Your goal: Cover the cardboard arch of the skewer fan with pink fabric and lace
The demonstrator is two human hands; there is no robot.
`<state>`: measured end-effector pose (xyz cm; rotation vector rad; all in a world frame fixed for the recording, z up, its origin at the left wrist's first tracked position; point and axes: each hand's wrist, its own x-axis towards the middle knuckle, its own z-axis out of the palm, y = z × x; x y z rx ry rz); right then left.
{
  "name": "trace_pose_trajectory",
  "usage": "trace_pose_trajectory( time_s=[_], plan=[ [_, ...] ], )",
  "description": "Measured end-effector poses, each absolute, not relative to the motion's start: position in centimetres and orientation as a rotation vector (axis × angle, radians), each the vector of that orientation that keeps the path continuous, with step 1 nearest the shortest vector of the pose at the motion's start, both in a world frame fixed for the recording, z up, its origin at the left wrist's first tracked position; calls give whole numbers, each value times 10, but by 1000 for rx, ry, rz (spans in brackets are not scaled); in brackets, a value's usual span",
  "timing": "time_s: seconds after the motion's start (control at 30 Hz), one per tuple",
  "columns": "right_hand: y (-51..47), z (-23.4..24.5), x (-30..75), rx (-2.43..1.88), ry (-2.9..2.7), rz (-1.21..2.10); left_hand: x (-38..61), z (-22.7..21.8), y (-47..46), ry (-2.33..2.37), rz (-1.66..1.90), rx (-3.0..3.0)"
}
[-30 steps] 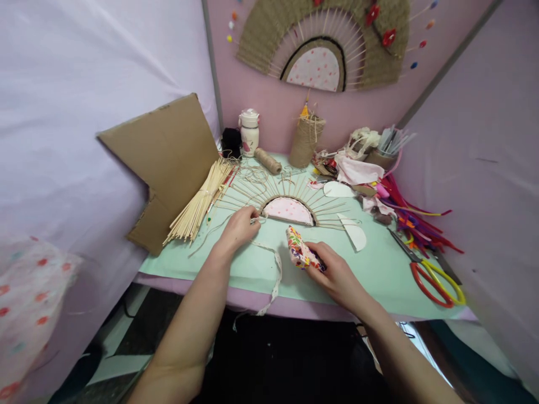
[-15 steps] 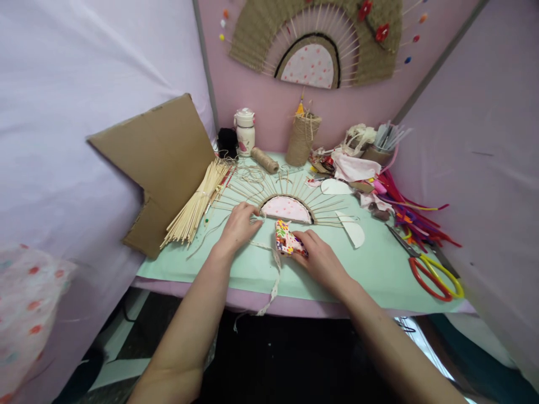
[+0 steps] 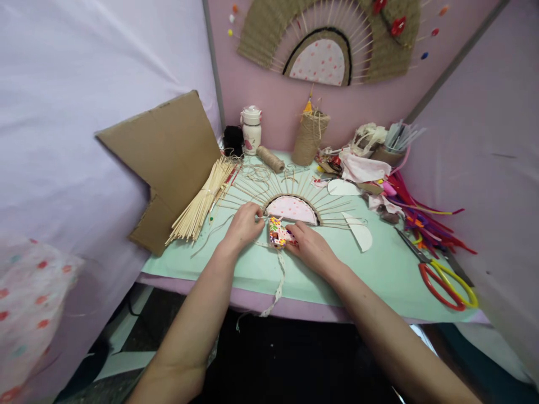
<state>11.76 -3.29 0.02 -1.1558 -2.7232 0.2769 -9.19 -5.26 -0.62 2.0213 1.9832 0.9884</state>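
A semicircular fan frame (image 3: pixel 293 207) lies on the table, its middle covered in pink dotted fabric, with thin sticks fanning outward. My left hand (image 3: pixel 244 225) is at its left corner, fingers pinched on the end of a white lace strip. That lace strip (image 3: pixel 280 280) loops below the fan and hangs over the table's front edge. Just under the fabric, my right hand (image 3: pixel 309 247) is closed around a small floral-patterned glue gun (image 3: pixel 277 233). The glue gun is close to my left fingertips; whether its tip touches the lace I cannot tell.
Left are a stick bundle (image 3: pixel 200 202) and folded cardboard (image 3: pixel 168 163). Behind stand a white bottle (image 3: pixel 251 132) and twine spools (image 3: pixel 309 137). Scissors (image 3: pixel 438 272), pipe cleaners (image 3: pixel 425 210) and a white half-circle piece (image 3: pixel 359 233) lie right. A finished fan (image 3: pixel 337 45) hangs above.
My right hand has brought the glue gun left and slightly up, close to my left fingers. The left hand still pinches at the fan's corner. The whole view has shifted slightly.
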Motion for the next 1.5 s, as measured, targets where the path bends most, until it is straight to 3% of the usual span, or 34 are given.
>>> trace_pose_trajectory(
  time_s=[1.5],
  plan=[
    [-33,11,103,-1347,-2827,127,-91,-2,-57,2002,890,1974]
  ],
)
